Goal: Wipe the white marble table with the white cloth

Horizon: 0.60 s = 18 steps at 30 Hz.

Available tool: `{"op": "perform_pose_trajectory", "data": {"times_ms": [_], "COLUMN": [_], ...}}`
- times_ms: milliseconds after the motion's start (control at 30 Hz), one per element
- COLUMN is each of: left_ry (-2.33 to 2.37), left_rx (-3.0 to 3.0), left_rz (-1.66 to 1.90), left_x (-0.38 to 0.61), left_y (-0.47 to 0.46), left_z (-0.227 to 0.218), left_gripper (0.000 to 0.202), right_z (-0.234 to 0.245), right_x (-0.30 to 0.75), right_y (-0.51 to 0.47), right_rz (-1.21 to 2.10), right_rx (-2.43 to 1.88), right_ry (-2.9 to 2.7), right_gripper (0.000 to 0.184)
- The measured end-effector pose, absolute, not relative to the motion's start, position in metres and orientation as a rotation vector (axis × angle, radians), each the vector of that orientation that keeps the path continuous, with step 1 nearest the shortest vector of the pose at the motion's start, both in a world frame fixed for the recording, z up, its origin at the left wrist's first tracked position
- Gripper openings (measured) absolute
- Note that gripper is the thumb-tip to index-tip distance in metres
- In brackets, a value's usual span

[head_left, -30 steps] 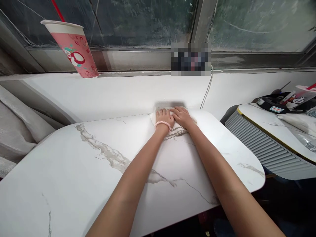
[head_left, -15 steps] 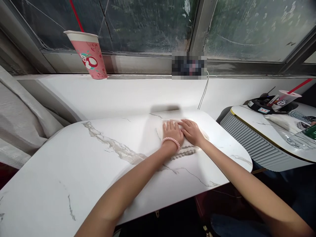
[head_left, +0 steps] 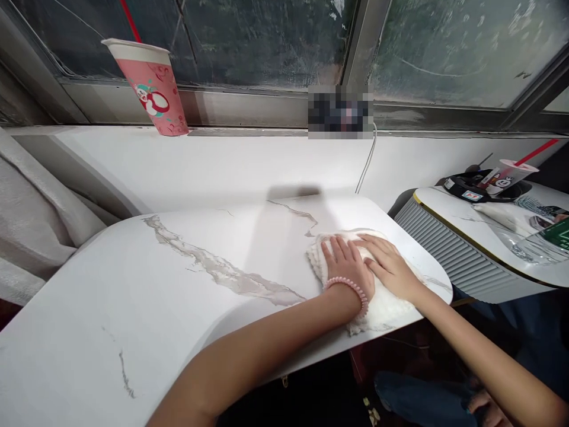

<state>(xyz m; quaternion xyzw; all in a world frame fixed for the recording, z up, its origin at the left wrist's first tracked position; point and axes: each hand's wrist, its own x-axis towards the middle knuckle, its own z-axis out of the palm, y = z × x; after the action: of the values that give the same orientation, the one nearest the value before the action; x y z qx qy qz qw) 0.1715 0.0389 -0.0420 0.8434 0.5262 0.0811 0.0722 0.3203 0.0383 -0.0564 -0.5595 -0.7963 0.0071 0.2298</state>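
A white cloth (head_left: 391, 311) lies spread on the marble-patterned counter (head_left: 89, 284), towards its rounded right end, its lower side close to the near edge. Both hands rest on top of it, palms down and fingers extended, open and flat rather than gripping. The left hand (head_left: 349, 267), with a pink coiled band (head_left: 355, 288) around its wrist, covers the left part of the cloth; a ruffled margin shows beyond it on the left. The right hand (head_left: 393, 270) lies just beside it, nearer the counter's right end, its fingers angled towards the left hand's. Cloth shows past the fingertips on the far side, and a broad stretch lies between the wrists, towards the near edge.

Beyond the counter's far edge, a pink paper cup (head_left: 153, 89) with a red straw stands on the window ledge (head_left: 249, 131). Past the right end, a ribbed side table (head_left: 471, 249) carries a black tray (head_left: 464, 188).
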Motion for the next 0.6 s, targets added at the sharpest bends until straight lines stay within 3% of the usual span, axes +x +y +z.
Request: {"op": "perform_pose_trajectory", "data": {"times_ms": [333,600], "left_ry": [1.456,1.601], "left_rx": [2.559,2.489], "left_rz": [0.345,0.399], "left_x": [0.203,0.193], "left_y": [0.063,0.133], "left_z": [-0.043,-0.047], "left_gripper": [0.063,0.061], "right_z": [-0.056,-0.057], "right_x": [0.348,0.337], "right_y": [0.057,0.135], "right_rz": [-0.029,-0.007], "right_rx": [-1.611,-1.573], "right_ry": [-2.103,-2.112], "right_gripper": [0.045,0.041]}}
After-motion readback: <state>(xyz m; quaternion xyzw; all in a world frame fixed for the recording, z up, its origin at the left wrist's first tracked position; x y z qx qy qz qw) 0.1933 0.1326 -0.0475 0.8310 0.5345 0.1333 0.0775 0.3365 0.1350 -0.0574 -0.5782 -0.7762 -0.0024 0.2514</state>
